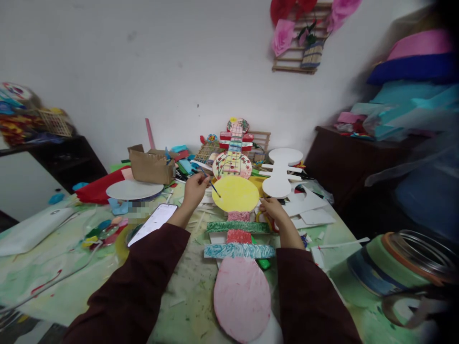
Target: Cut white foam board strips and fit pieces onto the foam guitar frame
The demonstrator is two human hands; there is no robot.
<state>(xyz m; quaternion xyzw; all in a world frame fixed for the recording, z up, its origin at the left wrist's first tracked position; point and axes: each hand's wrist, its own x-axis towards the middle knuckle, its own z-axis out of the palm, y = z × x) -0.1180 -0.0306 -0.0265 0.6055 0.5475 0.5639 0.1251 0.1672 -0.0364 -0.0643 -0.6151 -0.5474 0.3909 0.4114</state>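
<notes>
My left hand (195, 188) is closed round a thin paintbrush (211, 182), whose tip touches the left edge of a yellow disc (234, 193). That disc tops a flat painted cut-out (241, 267) with green and blue crossbars and a pink disc (242, 298) nearest me. My right hand (271, 209) pinches the yellow disc's right edge, fingers closed on it. Both forearms wear dark maroon sleeves.
A finished patterned cut-out (233, 160) and a plain white one (281, 174) lie behind. A phone (152, 223) sits left of my arm, with a paint palette (103, 231), white disc (133, 189) and cardboard box (150, 165). A glass jar (412, 267) stands at right.
</notes>
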